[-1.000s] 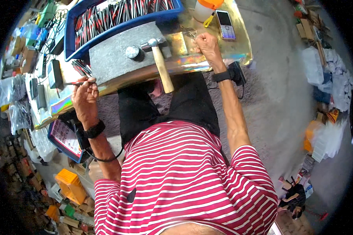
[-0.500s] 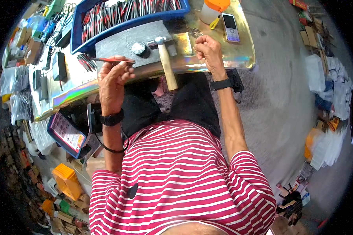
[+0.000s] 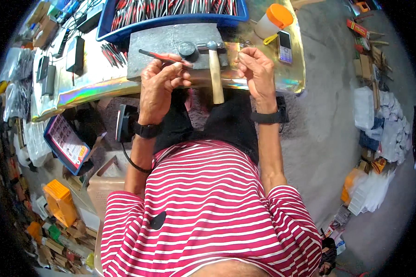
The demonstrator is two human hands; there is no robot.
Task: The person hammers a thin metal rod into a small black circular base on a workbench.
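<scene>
Left hand [image 3: 158, 87] pinches a slim red-handled tool [image 3: 164, 57] over the grey stone slab [image 3: 166, 39]. Right hand [image 3: 258, 69], fingers curled together, pinches something too small to identify. Wooden-handled hammer [image 3: 215, 69] lies between them; beyond, a blue tray [image 3: 171, 21].

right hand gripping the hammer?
No. The right hand is beside the hammer, which lies untouched on the grey slab.
</scene>
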